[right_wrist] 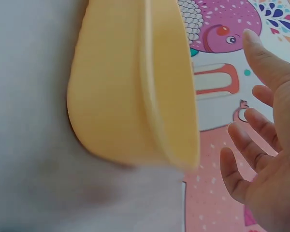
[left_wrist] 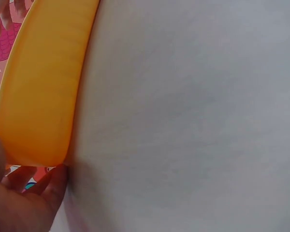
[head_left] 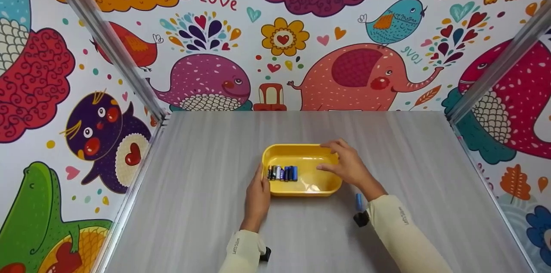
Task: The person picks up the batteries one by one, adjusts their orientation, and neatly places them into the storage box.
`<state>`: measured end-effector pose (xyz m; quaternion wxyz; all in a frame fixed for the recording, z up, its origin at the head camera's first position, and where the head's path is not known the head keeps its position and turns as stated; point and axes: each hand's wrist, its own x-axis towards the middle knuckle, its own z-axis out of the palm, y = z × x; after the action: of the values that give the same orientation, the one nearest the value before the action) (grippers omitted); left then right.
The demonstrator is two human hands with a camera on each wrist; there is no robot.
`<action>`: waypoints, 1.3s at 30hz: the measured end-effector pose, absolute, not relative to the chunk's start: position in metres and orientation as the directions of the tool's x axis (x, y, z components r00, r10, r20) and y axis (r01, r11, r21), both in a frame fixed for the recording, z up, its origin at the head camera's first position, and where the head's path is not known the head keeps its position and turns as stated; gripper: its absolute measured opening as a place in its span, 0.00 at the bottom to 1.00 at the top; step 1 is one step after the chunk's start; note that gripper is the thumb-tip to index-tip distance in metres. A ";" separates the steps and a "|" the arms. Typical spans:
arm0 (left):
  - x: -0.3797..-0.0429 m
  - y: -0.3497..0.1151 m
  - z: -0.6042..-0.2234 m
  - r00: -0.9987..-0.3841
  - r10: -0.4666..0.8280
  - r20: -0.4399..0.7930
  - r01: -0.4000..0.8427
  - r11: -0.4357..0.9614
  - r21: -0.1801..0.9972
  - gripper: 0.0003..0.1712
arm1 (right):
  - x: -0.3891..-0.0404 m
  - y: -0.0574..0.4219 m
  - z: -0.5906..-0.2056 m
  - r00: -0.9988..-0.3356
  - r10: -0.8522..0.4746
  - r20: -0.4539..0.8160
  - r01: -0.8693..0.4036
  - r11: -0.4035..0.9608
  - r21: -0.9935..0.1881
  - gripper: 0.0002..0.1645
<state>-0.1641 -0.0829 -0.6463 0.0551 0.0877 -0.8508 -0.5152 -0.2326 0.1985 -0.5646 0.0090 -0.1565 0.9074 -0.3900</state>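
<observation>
A yellow plastic tray (head_left: 301,193) sits on the table, its long side running left to right. Inside, against its left end, several batteries (head_left: 282,173) stand side by side in a row, some blue, some dark, one whitish. My left hand (head_left: 258,195) holds the tray's left end, thumb near the front corner; in the left wrist view its fingertips (left_wrist: 58,176) touch the lower edge. Over the right end is my right hand (head_left: 346,165), thumb and fingers apart with nothing between them. The right wrist view shows that hand's fingers (right_wrist: 251,145) spread beside the tray.
A small blue cylinder, like a battery (head_left: 359,201), lies on the grey table (head_left: 206,156) by my right wrist. Printed cartoon walls (head_left: 284,75) with metal corner posts (head_left: 107,40) enclose the table at the back and sides.
</observation>
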 end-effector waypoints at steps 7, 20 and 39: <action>-0.165 -0.083 -0.647 -0.979 -0.202 0.001 -0.092 0.450 0.888 0.31 | -0.224 0.232 -0.562 -0.953 -0.259 0.157 -0.295 0.680 -0.671 0.39; -0.164 -0.084 -0.646 -0.977 -0.211 0.017 -0.090 0.486 0.869 0.31 | -0.205 0.286 -0.589 -0.982 -0.173 0.079 -0.180 0.713 -0.678 0.41; -0.163 -0.083 -0.644 -0.978 -0.206 0.013 -0.087 0.466 0.880 0.31 | -0.175 0.321 -0.634 -0.952 -0.287 0.106 -0.291 0.741 -0.605 0.38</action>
<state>-0.1630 -0.0833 -0.6438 0.0587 0.0856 -0.8543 -0.5093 -0.1750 0.3212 -0.6335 -0.0029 -0.1549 0.9331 -0.3245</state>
